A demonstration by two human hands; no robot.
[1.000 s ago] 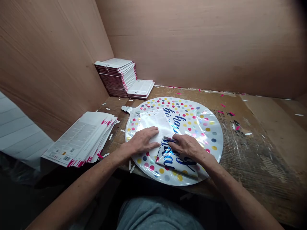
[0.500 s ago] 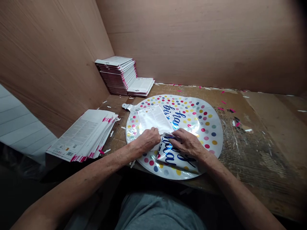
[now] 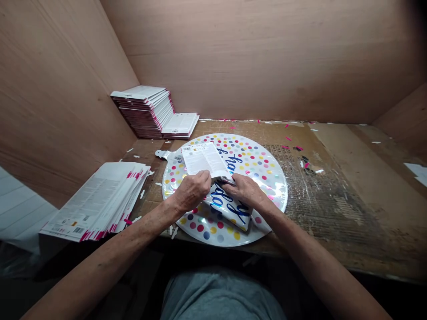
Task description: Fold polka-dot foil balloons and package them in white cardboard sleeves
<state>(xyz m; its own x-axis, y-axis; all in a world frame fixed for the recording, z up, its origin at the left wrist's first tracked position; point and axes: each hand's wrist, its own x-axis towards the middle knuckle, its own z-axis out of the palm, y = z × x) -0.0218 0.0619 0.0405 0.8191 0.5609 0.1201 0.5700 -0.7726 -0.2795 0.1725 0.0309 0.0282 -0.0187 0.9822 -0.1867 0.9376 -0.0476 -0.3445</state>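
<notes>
Balloon [image 3: 230, 207], folded to a narrow packet, lay on a flat round dotted balloon [image 3: 263, 171] near the front edge of the surface [image 3: 333, 195]. Its far end was pinched by the right hand [image 3: 245, 192]; the left hand [image 3: 191, 192] was closed on the near edge of a white card [image 3: 204, 159], and the two hands nearly met. A slip was judged likely, since the foil looked slick and the fold could spring open if the pinch loosened; the card could be creased by a tight grip. Card stacks [image 3: 100, 200] crowded the left, with a wall behind them, while open room was seen on the right
</notes>
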